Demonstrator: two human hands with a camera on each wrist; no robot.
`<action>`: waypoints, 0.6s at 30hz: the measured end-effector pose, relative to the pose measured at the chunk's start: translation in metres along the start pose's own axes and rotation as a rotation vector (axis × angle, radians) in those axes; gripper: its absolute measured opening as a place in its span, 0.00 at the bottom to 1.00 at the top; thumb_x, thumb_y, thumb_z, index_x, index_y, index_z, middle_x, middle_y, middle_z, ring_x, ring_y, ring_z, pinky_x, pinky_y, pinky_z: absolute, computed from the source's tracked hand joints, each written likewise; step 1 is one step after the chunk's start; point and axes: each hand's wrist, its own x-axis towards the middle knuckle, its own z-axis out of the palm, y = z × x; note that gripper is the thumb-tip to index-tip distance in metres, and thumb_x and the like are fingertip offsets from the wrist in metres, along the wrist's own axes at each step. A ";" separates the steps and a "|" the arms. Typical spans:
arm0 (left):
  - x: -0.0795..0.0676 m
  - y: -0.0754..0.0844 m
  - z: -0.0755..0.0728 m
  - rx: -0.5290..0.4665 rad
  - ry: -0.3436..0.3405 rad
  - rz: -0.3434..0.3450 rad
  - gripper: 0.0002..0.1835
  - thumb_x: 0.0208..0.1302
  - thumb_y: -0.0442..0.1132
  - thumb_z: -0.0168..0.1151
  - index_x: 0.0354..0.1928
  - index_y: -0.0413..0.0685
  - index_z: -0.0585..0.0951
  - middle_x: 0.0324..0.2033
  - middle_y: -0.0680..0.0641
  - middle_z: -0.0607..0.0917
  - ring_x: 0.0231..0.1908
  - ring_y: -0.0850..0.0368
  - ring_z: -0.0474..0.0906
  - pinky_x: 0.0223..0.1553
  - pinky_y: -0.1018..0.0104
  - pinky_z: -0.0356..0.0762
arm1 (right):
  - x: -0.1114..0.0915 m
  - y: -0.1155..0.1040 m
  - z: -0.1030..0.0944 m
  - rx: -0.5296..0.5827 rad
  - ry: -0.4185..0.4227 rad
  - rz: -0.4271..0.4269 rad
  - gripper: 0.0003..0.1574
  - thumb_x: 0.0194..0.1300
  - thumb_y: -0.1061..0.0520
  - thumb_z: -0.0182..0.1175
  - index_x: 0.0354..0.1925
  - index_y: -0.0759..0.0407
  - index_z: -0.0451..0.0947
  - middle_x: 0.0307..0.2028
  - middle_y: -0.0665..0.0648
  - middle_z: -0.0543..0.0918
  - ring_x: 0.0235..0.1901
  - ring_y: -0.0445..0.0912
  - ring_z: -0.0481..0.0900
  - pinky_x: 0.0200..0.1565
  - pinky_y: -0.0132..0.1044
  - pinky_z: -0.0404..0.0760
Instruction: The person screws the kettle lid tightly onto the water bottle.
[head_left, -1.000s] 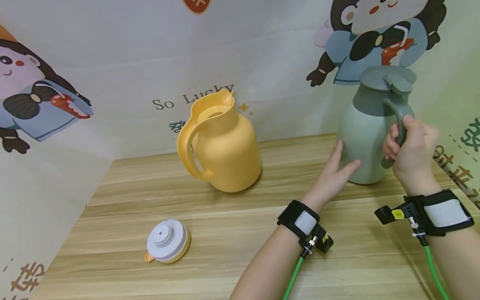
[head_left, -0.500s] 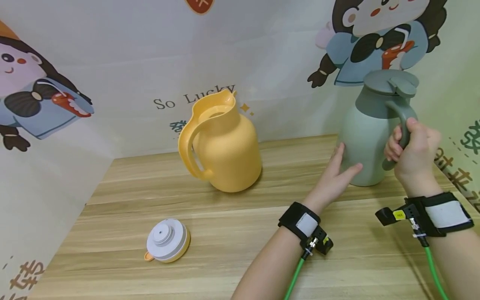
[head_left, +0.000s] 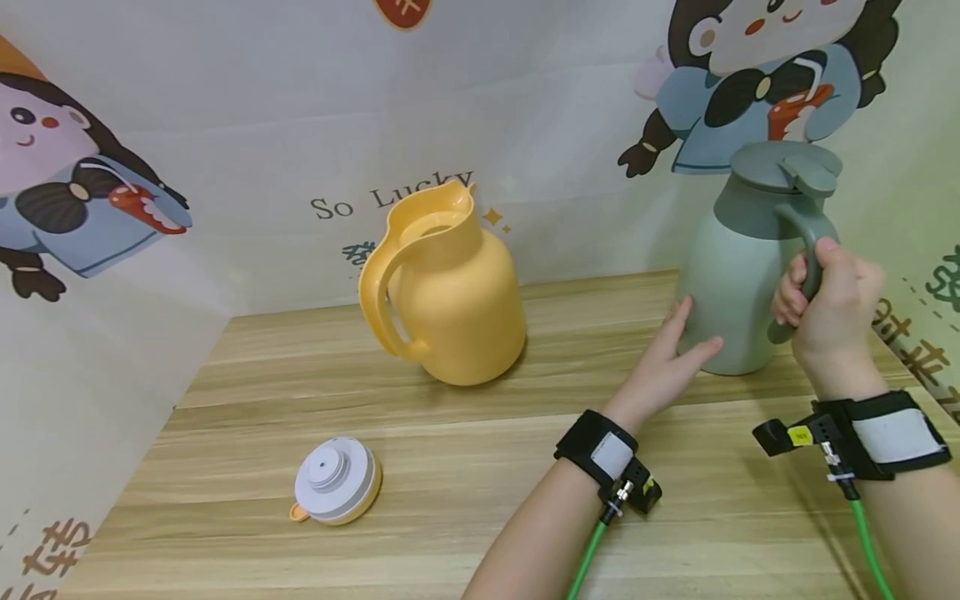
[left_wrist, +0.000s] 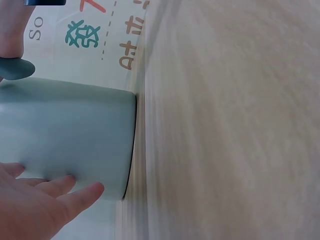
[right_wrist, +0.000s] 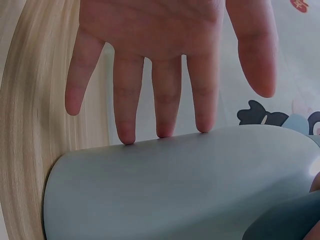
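A pale green vacuum jug (head_left: 727, 283) with a darker green lid stands upright at the right of the table, near the back wall. My right hand (head_left: 834, 304) grips its handle, fingers curled round the lower part. On the jug's left side, low down, rest the fingertips of my left hand (head_left: 667, 367), its thumb spread apart. The right wrist view shows that left hand (right_wrist: 150, 65) with straight fingers, three tips against the jug's wall (right_wrist: 150, 180). The jug's base meets the tabletop in the left wrist view, beside the fingers (left_wrist: 82, 197).
A yellow jug (head_left: 468, 308), lidless and with its handle to the left, stands at the middle back. Its white and yellow stopper lid (head_left: 336, 479) lies at the front left of the wooden table (head_left: 225, 417). A printed cloth (head_left: 555, 125) forms the back wall.
The green jug has shifted very slightly right and nearer, with both hands keeping their places on it. The head view has drifted a little. The yellow jug and lid stay put.
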 end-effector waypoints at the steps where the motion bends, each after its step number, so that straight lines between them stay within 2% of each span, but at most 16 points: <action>1: 0.000 0.000 0.000 0.003 0.000 0.000 0.37 0.71 0.52 0.51 0.75 0.53 0.50 0.73 0.52 0.47 0.70 0.63 0.42 0.67 0.63 0.46 | 0.000 0.000 0.000 -0.003 0.000 -0.001 0.27 0.70 0.60 0.43 0.13 0.67 0.63 0.05 0.54 0.61 0.05 0.43 0.54 0.09 0.34 0.54; 4: -0.001 -0.001 0.000 0.004 -0.001 0.000 0.37 0.71 0.51 0.51 0.75 0.54 0.50 0.73 0.52 0.47 0.70 0.62 0.44 0.66 0.63 0.48 | 0.000 0.001 0.000 -0.021 0.007 -0.009 0.27 0.70 0.60 0.43 0.13 0.67 0.63 0.05 0.54 0.61 0.05 0.43 0.54 0.09 0.34 0.54; 9: -0.008 0.002 -0.006 0.034 -0.004 -0.011 0.37 0.70 0.51 0.54 0.75 0.57 0.51 0.72 0.53 0.52 0.69 0.57 0.52 0.64 0.63 0.54 | 0.000 0.001 0.000 -0.056 0.020 -0.017 0.28 0.70 0.60 0.43 0.13 0.68 0.63 0.05 0.54 0.61 0.05 0.44 0.55 0.09 0.34 0.55; 15: -0.022 0.009 -0.020 0.157 -0.034 0.082 0.35 0.71 0.48 0.54 0.75 0.53 0.53 0.71 0.54 0.56 0.68 0.60 0.53 0.65 0.65 0.53 | -0.001 -0.001 -0.001 -0.031 0.025 0.004 0.27 0.70 0.60 0.44 0.13 0.68 0.64 0.05 0.54 0.62 0.05 0.43 0.56 0.09 0.33 0.56; 18: -0.032 0.014 -0.029 0.202 -0.017 0.112 0.33 0.71 0.48 0.54 0.74 0.53 0.56 0.70 0.54 0.60 0.67 0.62 0.55 0.64 0.64 0.55 | -0.001 -0.001 -0.001 -0.012 0.023 0.016 0.27 0.70 0.60 0.44 0.14 0.67 0.65 0.06 0.55 0.63 0.05 0.43 0.58 0.10 0.33 0.57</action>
